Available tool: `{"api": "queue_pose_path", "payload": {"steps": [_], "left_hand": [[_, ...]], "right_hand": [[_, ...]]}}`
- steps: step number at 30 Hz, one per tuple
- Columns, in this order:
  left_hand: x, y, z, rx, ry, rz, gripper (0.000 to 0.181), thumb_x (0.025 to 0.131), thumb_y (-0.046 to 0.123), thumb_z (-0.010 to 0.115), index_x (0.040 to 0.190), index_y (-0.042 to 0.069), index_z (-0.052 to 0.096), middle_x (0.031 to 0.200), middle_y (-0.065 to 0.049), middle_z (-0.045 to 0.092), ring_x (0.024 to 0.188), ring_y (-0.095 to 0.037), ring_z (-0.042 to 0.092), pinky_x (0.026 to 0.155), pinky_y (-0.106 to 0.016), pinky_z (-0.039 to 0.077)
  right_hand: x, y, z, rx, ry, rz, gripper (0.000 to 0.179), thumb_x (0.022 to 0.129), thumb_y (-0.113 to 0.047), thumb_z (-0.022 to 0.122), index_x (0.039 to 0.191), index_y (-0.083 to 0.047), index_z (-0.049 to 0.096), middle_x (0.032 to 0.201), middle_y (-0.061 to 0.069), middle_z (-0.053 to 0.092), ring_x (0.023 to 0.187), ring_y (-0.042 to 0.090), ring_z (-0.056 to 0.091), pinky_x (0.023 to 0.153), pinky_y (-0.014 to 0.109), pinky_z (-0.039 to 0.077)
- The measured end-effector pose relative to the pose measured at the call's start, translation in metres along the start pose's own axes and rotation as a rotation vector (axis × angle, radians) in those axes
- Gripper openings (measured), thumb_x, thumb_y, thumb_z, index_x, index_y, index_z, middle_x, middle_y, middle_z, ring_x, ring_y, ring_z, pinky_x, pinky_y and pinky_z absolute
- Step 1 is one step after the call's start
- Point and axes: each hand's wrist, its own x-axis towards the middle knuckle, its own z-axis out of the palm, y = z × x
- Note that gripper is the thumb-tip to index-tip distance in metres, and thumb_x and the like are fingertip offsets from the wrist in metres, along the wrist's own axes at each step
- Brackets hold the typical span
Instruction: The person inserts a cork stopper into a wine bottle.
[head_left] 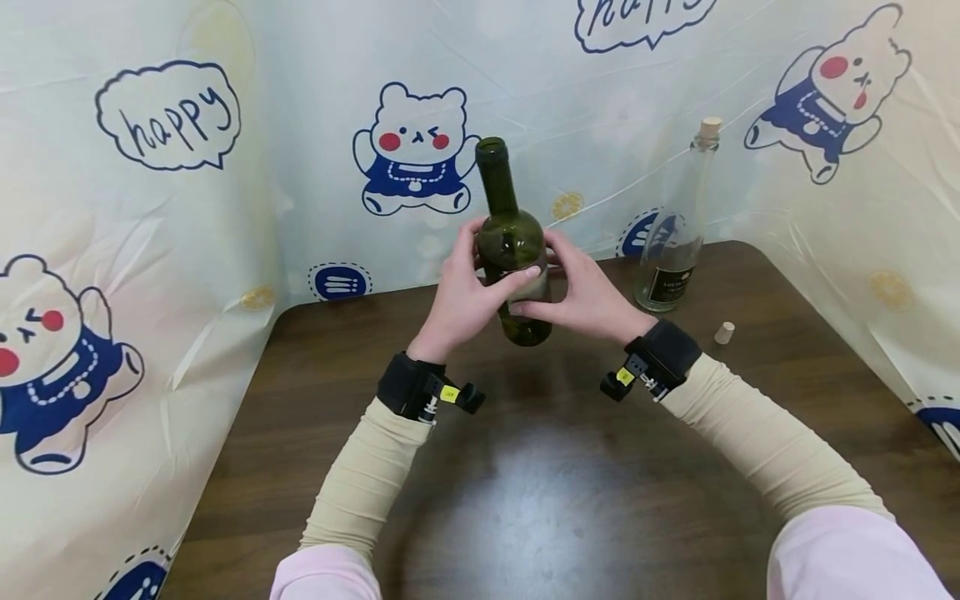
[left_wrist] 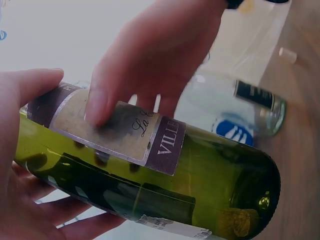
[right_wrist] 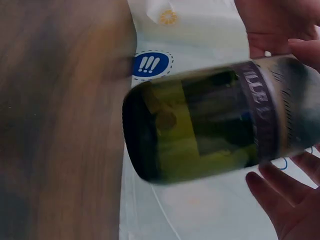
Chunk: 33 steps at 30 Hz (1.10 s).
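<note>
Both hands hold a green glass wine bottle [head_left: 510,237], raised off the table and tilted, its neck pointing up and slightly left in the head view. Fingers of the left hand [head_left: 471,292] wrap its left side, thumb across the front. The right hand [head_left: 588,287] grips the other side, its thumb lying on the paper label [left_wrist: 95,120]. No stopper shows in the bottle's mouth. Through the glass near the base, a cork [left_wrist: 240,222] is visible inside the bottle. The right wrist view is blurred and also shows the bottle's base [right_wrist: 137,135].
A clear glass bottle [head_left: 675,233] with a dark label and a cork stopper [head_left: 709,127] stands at the back right of the brown wooden table [head_left: 322,400]. A small loose cork [head_left: 724,333] is on the table near it. Printed cloth [head_left: 300,125] hangs behind and at the sides.
</note>
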Motion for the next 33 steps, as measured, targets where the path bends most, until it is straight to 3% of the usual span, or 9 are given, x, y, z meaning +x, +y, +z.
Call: {"api": "queue_pose_path", "payload": {"steps": [7,13,23,33], "left_hand": [[0.000,0.003,0.013,-0.049,-0.064,0.006,0.074,0.087,0.033,0.079,0.148,0.017,0.041,0.132,-0.004,0.062,0.111,-0.015,0.063,0.093,-0.041,0.056],[0.000,-0.003,0.020,-0.106,-0.143,-0.016,0.077,0.087,0.028,0.079,0.151,0.018,0.038,0.136,-0.007,0.060,0.116,-0.018,0.062,0.101,-0.043,0.053],[-0.007,-0.020,0.030,-0.046,-0.206,-0.048,0.078,0.087,0.035,0.079,0.151,0.020,0.038,0.134,-0.004,0.059,0.119,-0.013,0.061,0.102,-0.040,0.053],[-0.017,-0.036,0.037,-0.054,-0.252,-0.114,0.075,0.088,0.038,0.077,0.150,0.023,0.037,0.137,-0.002,0.057,0.115,-0.016,0.062,0.097,-0.043,0.055]], "right_hand": [[-0.012,-0.004,-0.005,-0.012,0.002,0.064,0.090,0.082,-0.031,0.084,0.155,-0.014,0.034,0.137,0.010,0.060,0.112,0.023,0.066,0.090,0.046,0.057],[-0.021,0.003,-0.007,-0.017,0.003,0.088,0.090,0.081,-0.035,0.085,0.152,-0.014,0.034,0.131,0.009,0.064,0.106,0.021,0.068,0.086,0.047,0.058],[-0.033,0.019,0.001,-0.003,-0.017,0.130,0.091,0.079,-0.037,0.086,0.150,-0.014,0.033,0.124,0.007,0.065,0.099,0.018,0.068,0.081,0.043,0.059],[-0.043,0.030,0.011,-0.008,-0.054,0.173,0.089,0.080,-0.036,0.085,0.147,-0.010,0.033,0.127,0.012,0.066,0.103,0.022,0.069,0.086,0.046,0.058]]}}
